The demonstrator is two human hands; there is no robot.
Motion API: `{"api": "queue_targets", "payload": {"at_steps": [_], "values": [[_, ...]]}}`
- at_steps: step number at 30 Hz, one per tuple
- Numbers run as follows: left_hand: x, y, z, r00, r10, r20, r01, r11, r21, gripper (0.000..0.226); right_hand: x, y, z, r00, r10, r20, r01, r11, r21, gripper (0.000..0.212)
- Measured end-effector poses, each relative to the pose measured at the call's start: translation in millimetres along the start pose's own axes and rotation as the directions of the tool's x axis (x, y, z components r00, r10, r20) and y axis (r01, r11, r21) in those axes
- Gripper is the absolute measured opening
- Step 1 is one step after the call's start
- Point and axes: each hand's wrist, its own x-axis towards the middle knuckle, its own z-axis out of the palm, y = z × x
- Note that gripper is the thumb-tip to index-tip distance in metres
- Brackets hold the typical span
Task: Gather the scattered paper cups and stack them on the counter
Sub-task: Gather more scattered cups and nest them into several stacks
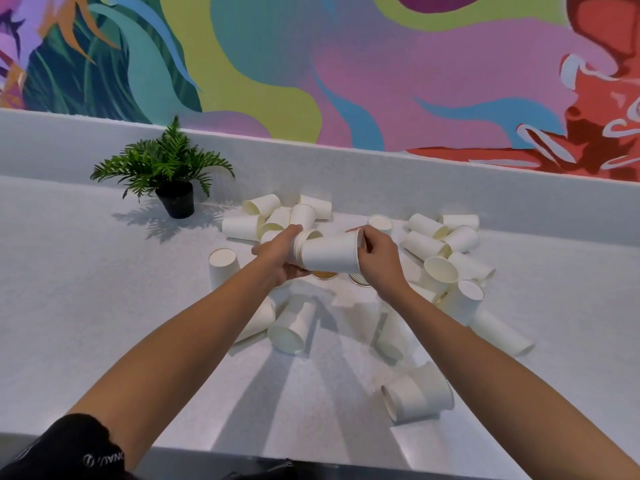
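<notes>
- Left hand (282, 252) and right hand (379, 256) both clamped on a nested stack of cups (329, 254), held sideways above the counter (86, 289).
- Loose paper cups (429, 244) scattered across counter below.
- Potted fern (166, 171) back left.

A potted fern (162, 168) stands below a colourful, perhaps painted mural (346, 64).

White paper cups (429, 237), plain, scattered on the pale counter (104, 306), most lying on their sides, a few upside down. Nested stack of cups (329, 254), held horizontal above the counter. Another short nested pair (417, 396) lying near the front edge.
</notes>
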Motion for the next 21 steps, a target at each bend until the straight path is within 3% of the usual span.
{"api": "queue_targets", "payload": {"at_steps": [6, 9, 12, 17, 21], "values": [[0, -3, 1, 0.998, -0.037, 0.058, 0.039, 0.999, -0.028, 0.082, -1, 0, 7, 0.985, 0.001, -0.172, -0.027, 0.988, -0.149, 0.033], [-5, -4, 5, 0.997, -0.035, 0.064, 0.035, 0.999, -0.013, 0.087, -3, -1, 13, 0.994, -0.061, -0.092, 0.024, 0.936, -0.352, 0.023], [-10, -5, 9, 0.999, -0.034, 0.041, 0.032, 0.998, 0.057, 0.080, -5, -4, 21, 0.997, -0.073, 0.005, 0.061, 0.803, -0.593, 0.027], [-17, -7, 9, 0.992, -0.079, 0.099, 0.066, 0.990, 0.127, 0.086, -4, -10, 32, 0.999, -0.009, 0.054, 0.043, 0.734, -0.677, 0.029], [-18, -4, -2, 0.970, -0.158, 0.182, 0.121, 0.972, 0.202, 0.043, -6, -7, 38, 0.994, 0.007, 0.106, 0.068, 0.728, -0.682, 0.031]]}}
